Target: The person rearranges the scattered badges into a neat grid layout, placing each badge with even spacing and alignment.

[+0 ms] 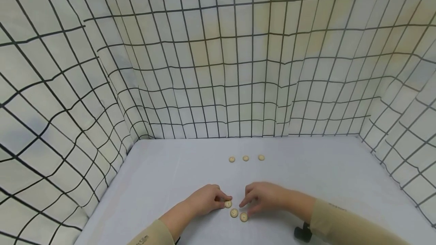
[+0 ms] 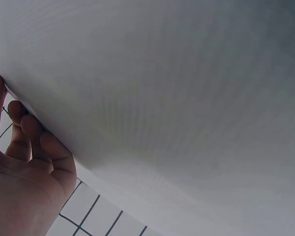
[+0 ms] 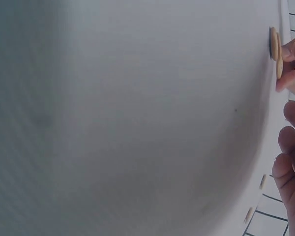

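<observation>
My left hand (image 1: 206, 199) pinches a small round cream button (image 1: 228, 203) at its edge, between thumb and index finger, on the white tabletop. In the left wrist view, the other fingers of my left hand (image 2: 34, 162) curl loosely by the surface. A second button (image 1: 234, 213) lies just below the pinched one. Beside it is a third button (image 1: 243, 217), close to the thumb of my right hand (image 1: 263, 198); whether they touch I cannot tell. The right hand's fingers are loosely bent, with nothing visible between them.
Farther back, a row holds a left button (image 1: 232, 159), a middle button (image 1: 245, 158) and a right button (image 1: 261, 157). White walls with a black grid (image 1: 218, 86) enclose the white table (image 1: 170, 162) at the back and both sides.
</observation>
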Demonstrator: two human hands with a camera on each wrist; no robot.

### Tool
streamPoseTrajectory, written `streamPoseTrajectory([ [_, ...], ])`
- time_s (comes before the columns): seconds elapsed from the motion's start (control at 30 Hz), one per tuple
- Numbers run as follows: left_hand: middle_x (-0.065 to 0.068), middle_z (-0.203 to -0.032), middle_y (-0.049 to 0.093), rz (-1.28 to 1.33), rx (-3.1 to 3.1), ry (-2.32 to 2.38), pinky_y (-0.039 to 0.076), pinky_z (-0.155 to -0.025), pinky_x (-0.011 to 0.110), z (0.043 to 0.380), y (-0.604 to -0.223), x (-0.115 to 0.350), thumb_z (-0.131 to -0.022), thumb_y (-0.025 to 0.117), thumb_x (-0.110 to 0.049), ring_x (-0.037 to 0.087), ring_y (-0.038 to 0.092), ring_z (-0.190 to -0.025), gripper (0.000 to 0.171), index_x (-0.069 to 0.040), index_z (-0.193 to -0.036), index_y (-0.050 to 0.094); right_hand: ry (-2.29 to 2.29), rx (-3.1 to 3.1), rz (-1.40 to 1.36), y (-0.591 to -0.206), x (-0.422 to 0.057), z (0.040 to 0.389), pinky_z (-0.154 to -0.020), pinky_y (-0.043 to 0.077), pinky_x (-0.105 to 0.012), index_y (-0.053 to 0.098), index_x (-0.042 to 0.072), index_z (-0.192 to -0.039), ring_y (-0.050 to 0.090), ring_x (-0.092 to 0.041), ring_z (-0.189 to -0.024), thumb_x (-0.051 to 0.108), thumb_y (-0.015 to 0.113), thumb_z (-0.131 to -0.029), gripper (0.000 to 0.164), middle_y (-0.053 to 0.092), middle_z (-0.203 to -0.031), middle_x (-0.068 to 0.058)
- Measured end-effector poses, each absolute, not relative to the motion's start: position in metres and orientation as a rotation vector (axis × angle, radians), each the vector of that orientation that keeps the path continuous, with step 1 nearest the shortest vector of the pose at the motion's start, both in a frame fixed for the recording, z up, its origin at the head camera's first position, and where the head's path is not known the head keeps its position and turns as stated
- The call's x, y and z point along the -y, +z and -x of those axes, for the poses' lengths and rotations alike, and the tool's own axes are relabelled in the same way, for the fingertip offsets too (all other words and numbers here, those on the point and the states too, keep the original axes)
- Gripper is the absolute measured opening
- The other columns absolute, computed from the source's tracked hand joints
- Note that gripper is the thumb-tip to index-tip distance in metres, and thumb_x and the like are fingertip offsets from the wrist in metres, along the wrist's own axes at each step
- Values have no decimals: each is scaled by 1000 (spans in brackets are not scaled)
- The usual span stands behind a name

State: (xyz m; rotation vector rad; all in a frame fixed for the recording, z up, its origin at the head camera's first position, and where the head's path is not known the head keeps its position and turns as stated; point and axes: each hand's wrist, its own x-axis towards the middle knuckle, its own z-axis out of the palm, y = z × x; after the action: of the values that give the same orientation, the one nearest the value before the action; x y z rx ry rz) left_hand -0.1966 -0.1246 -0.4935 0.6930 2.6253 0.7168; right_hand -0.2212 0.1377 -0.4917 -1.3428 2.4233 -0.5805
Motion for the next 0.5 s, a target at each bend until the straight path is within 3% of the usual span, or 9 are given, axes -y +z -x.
streamPoseTrajectory([
  [0.5, -17, -84, 57, -705, -2629, 702, 41, -65, 23, 195, -495, 126, -89, 74, -27, 3, 45, -70, 27, -29, -116, 75, -549, -2350, 1403, -501, -130, 218, -67, 40, -16, 77, 32, -110, 44, 5, -73, 42, 78, -83, 29, 56, -88, 23],
])
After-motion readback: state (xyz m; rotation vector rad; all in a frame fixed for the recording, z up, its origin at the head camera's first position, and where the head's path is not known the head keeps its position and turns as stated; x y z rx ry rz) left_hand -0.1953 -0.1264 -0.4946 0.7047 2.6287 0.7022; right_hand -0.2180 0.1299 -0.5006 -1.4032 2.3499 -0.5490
